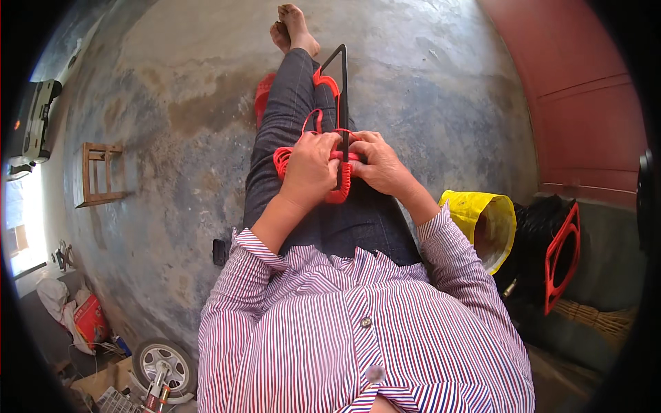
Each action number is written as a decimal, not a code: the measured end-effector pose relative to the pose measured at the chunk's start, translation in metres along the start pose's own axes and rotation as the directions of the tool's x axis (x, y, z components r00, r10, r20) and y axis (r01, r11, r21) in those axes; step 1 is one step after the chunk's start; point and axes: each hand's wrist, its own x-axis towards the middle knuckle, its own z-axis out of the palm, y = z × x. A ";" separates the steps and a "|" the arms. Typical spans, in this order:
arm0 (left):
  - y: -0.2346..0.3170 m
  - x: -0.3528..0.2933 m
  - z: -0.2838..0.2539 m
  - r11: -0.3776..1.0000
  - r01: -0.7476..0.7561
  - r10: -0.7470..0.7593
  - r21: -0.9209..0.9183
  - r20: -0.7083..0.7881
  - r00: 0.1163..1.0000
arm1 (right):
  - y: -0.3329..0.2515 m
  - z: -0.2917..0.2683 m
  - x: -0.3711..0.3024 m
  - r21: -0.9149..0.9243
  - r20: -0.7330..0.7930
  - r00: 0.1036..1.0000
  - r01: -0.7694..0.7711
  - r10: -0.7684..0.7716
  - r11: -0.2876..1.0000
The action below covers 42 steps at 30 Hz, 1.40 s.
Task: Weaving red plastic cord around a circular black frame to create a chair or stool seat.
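The person's left hand [311, 165] is curled closed round red strip [346, 184] just left of a black frame [345, 96]; the right hand [379, 164] pinches the strip just right of it. Frame and strip lie over the legs [279, 113], loops bunched left. A stool [88, 175] stands left, a yellow sack [463, 208] near right.

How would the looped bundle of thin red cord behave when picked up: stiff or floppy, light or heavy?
The bundle is probably floppy, since its loops curve beside the left hand. It is likely light, its cord being thin. It may snag, as red strands also wrap the narrow black frame.
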 end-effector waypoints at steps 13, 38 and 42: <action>-0.022 0.012 0.029 0.254 0.539 -0.402 -0.803 0.419 0.814 | -0.003 -0.207 -0.145 0.872 -0.489 0.828 0.455 0.276 0.181; 0.002 -0.015 0.034 -0.031 0.464 -0.376 -0.885 0.441 0.815 | -0.114 -0.042 -0.074 0.768 0.193 0.979 -0.197 0.073 0.609; 0.006 -0.018 0.037 0.358 0.472 -0.449 -0.805 0.294 0.843 | -0.116 -0.065 -0.069 0.838 0.088 0.978 -0.177 0.191 0.517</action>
